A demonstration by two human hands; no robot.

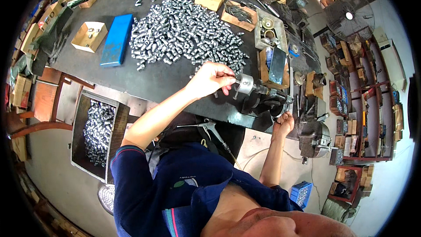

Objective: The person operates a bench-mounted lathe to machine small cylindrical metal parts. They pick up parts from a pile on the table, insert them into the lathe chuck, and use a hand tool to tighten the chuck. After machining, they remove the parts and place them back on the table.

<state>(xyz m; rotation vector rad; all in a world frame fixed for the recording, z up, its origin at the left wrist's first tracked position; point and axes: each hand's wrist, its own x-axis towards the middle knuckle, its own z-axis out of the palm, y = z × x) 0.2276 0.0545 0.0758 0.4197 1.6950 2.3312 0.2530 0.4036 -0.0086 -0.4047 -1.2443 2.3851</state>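
My left hand [210,80] is closed in a pinch at the front of a round silver chuck [244,83]; whatever lies between the fingertips is hidden. The chuck belongs to a small dark bench machine [267,100] at the table's near edge. At the other end of that machine, my right hand [284,123] is closed with the fingers curled, and what it grips is too small to make out. Beyond my left hand spreads a big heap of shiny metal fittings [180,30], with some loose ones close to the wrist.
A blue flat box [117,39] and an open carton [89,37] stand left of the heap. A phone [276,65] rests on a box behind the machine. A vise [313,138] is at right, an air gun [208,127] by my lap, a crate of fittings [75,136] at lower left.
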